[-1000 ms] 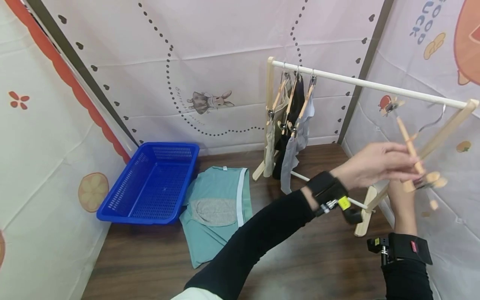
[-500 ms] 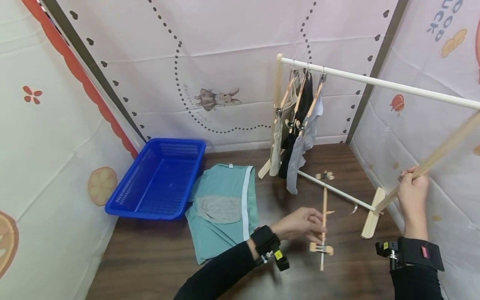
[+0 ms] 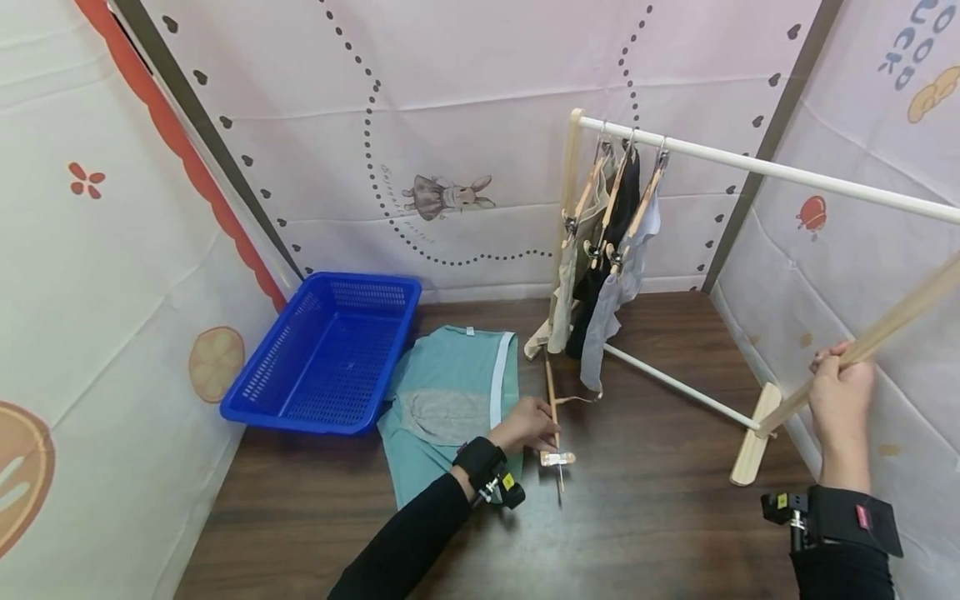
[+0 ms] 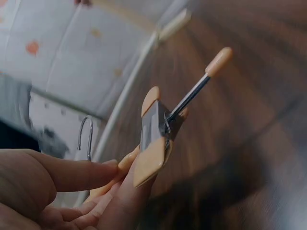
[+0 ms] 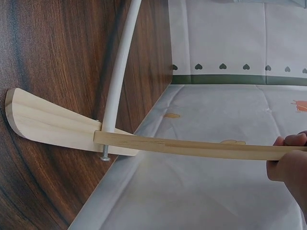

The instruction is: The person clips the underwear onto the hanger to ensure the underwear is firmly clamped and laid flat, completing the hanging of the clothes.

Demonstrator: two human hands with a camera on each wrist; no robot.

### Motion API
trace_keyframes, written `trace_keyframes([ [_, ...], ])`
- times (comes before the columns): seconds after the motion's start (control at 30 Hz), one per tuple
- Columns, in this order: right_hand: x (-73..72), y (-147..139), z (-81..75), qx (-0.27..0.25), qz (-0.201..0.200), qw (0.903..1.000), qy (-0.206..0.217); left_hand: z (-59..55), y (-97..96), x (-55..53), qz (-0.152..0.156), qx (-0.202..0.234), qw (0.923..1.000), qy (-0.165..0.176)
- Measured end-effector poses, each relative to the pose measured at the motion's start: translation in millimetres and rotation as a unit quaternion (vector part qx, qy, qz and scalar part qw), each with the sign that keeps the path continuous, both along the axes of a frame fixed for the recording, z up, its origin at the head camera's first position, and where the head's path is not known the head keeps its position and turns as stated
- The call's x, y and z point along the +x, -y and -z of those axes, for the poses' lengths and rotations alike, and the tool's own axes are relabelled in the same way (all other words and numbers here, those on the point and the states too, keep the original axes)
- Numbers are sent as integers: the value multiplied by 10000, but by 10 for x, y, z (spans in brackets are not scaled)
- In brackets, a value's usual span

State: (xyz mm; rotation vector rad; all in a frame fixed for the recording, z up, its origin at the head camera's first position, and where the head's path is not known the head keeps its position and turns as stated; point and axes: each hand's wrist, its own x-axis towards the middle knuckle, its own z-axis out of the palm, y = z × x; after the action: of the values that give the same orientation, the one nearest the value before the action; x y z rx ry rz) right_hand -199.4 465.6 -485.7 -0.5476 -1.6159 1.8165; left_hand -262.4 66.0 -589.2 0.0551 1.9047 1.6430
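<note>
My left hand (image 3: 528,423) pinches a clip hanger (image 3: 551,392) between thumb and fingers, beside the right edge of a folded teal garment (image 3: 450,375). In the left wrist view a metal clip with tan pads (image 4: 152,155) and the tan-tipped bar end show close up, with the hook (image 4: 85,136) behind the thumb. My right hand (image 3: 842,408) grips the slanting wooden post (image 3: 900,312) of a small garment rack. The right wrist view shows the post (image 5: 201,147) running down to its wooden foot (image 5: 53,122).
Several garments (image 3: 607,267) hang on clip hangers at the rack's far left end, under the white top rail (image 3: 787,172). A blue plastic basket (image 3: 240,408) stands left of the teal garment. Fabric walls (image 3: 480,75) enclose the dark wood surface (image 3: 645,517).
My left hand has carried the hanger from the rack's right end down and left to beside the teal garment. My right hand now grips the rack post.
</note>
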Motion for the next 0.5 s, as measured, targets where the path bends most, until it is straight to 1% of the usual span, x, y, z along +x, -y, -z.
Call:
trace_keyframes([
  [0.07,1,2,7,-4,-49,10000,16,49,30,-102,-197,-200,9996,-77],
  [0.17,-19,19,15,-24,-80,9999,79,137,75,-208,-301,-538,9980,-154],
  [0.23,-30,25,21,-1,-81,9999,138,171,90,-241,-324,-683,9970,-185],
  [0.3,-45,26,20,31,-67,9999,114,189,96,-256,-291,-858,9954,-324],
  [0.33,-48,24,20,67,-61,9999,114,189,99,-259,-268,-913,9946,-418],
  [0.4,-47,14,21,119,-30,9998,143,163,110,-249,-122,-1114,9907,-770],
  [0.47,-32,-2,23,259,11,9994,212,120,136,-228,150,-1331,9842,-1154],
  [0.5,-20,-10,25,388,29,9989,260,96,161,-212,336,-1419,9796,-1383],
])
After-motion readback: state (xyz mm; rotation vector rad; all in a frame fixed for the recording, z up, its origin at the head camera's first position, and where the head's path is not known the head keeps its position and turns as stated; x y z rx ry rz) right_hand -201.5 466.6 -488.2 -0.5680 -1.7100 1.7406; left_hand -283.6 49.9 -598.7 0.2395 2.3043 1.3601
